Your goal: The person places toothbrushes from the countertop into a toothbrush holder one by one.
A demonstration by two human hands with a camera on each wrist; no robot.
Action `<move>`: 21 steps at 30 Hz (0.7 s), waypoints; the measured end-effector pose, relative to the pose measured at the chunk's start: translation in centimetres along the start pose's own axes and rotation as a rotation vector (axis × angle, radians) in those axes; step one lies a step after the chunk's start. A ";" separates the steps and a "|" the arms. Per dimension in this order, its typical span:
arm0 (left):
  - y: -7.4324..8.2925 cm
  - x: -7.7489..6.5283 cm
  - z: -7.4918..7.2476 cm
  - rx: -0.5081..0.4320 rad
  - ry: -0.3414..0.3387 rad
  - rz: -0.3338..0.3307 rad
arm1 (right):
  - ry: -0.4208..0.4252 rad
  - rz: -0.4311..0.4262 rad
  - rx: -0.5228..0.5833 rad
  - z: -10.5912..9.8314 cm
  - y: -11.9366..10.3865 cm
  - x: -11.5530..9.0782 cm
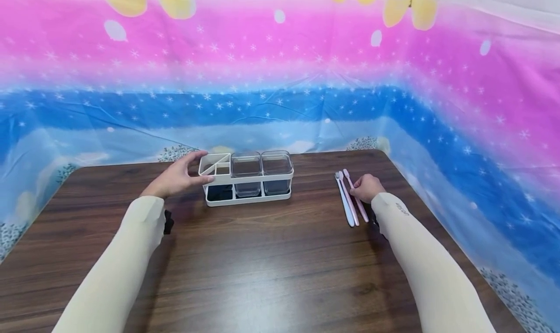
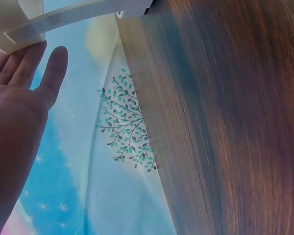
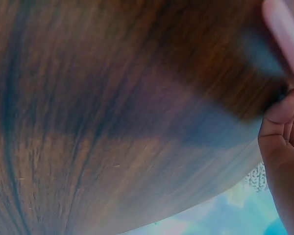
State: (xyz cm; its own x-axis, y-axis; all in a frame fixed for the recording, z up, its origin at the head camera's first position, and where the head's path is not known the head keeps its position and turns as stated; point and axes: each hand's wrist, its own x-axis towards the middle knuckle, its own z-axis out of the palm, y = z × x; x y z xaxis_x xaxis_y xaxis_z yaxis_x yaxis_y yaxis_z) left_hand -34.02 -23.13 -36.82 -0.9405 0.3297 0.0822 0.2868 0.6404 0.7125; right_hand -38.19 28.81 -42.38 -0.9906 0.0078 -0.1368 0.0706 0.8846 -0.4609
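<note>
A white toothbrush holder point(image 1: 247, 180) stands at the back of the table, left of middle. Small dividers split its left end, and two clear cups point(image 1: 277, 163) sit in the rest. My left hand point(image 1: 177, 176) spans that left end, thumb at the front rim and fingers behind; fingers touch the white wall in the left wrist view. To the right lie a whitish toothbrush point(image 1: 344, 199) and two pink ones side by side. My right hand point(image 1: 369, 188) pinches the outermost pink toothbrush point(image 1: 359, 205), whose handle point(image 3: 286, 36) shows blurred in the right wrist view.
The dark wooden table point(image 1: 258, 255) has its back edge just behind the holder. A pink and blue patterned cloth point(image 1: 271, 99) hangs behind the table and along its right side.
</note>
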 end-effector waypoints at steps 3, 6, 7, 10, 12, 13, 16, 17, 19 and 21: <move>-0.1 0.0 0.0 -0.009 -0.009 0.008 | 0.015 0.012 0.000 -0.2 -0.1 -0.1; -0.3 0.0 0.0 -0.013 -0.007 0.011 | 0.062 -0.010 0.024 -0.6 -0.5 -0.1; -0.4 0.0 0.0 -0.017 -0.005 0.010 | 0.086 -0.027 0.035 -0.8 -0.7 -0.1; -0.5 0.1 0.0 -0.018 -0.005 0.015 | 0.172 -0.099 0.107 -1.6 -1.9 -0.2; -0.4 0.1 0.0 -0.018 -0.011 0.015 | 0.232 -0.162 0.166 -2.1 -3.3 -0.4; -0.4 0.0 0.0 -0.022 -0.011 0.016 | 0.262 -0.200 0.195 -2.4 -4.1 -0.6; -0.3 -0.1 -0.1 -0.023 -0.018 0.015 | 0.324 -0.307 0.293 -2.7 -6.9 -1.1; -0.2 -0.1 -0.2 -0.021 -0.016 0.014 | 0.339 -0.339 0.329 -2.6 -7.9 -1.2; -0.2 -0.1 -0.2 -0.023 -0.016 0.018 | 0.366 -0.401 0.407 -2.6 -9.7 -1.6; 0.0 0.0 -0.2 -0.019 -0.018 0.016 | 0.378 -0.460 0.503 -2.5 -11.4 -2.0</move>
State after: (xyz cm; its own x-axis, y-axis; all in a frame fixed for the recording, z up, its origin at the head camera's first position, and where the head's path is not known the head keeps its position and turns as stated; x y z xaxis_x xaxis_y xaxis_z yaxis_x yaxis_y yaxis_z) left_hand -34.04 -23.28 -36.69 -0.9325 0.3521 0.0809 0.2977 0.6220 0.7242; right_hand -37.30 19.90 -34.67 -0.8994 -0.0707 0.4314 -0.4022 0.5205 -0.7532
